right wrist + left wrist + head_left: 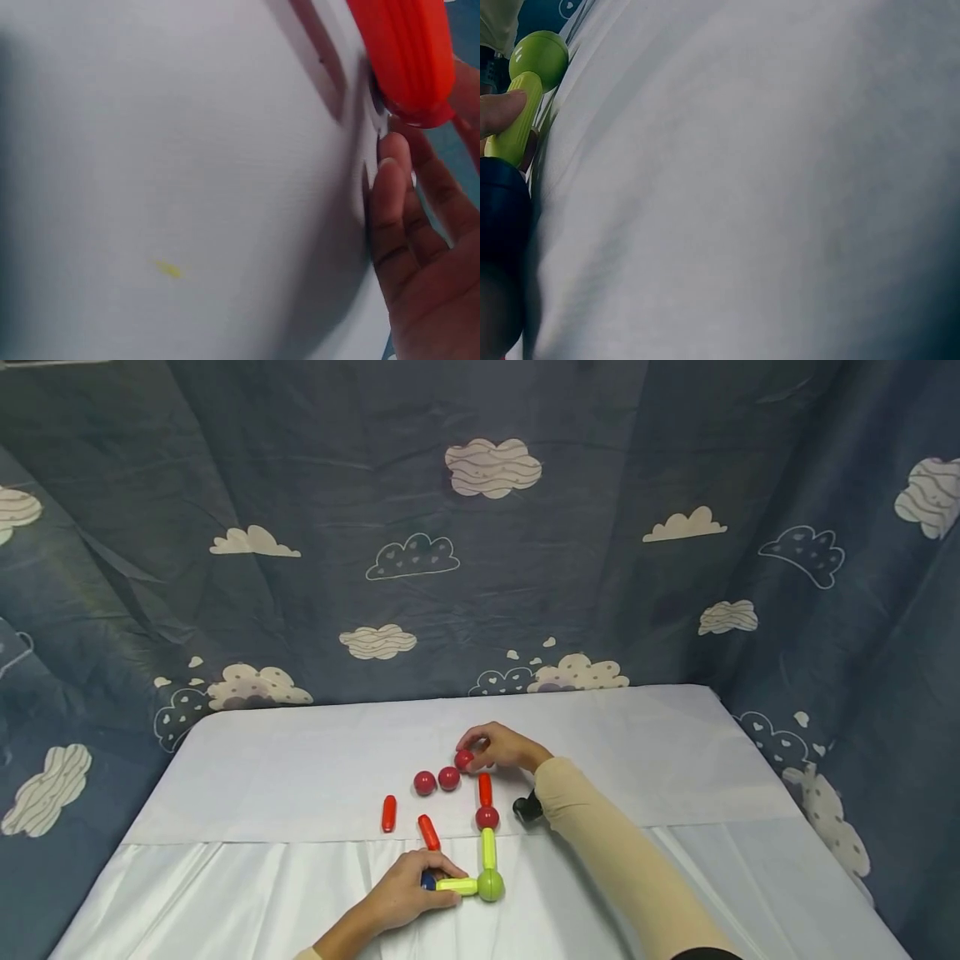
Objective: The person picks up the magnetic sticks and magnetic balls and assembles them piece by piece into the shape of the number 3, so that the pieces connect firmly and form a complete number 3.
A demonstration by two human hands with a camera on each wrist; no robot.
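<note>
My left hand [408,889] grips a yellow-green rod [457,887], thumb on its near side. The rod joins a dark blue ball [428,881] to a green ball [491,885]; the left wrist view shows this same green ball [540,61]. From the green ball a second yellow-green rod [489,849] runs to a red ball [487,818], topped by a red rod [485,789]. Farther back, my right hand [504,748] pinches another red ball [464,761]. Large in the right wrist view, a red rod [409,64] stands beside the right hand's fingers [390,195].
Two red balls [424,782] sit left of the right hand. One red rod [388,814] lies loose; another red rod [429,832] reaches toward the left hand, its lower end hidden. A black piece [527,808] lies by the right sleeve. White cloth [300,777] covers the table.
</note>
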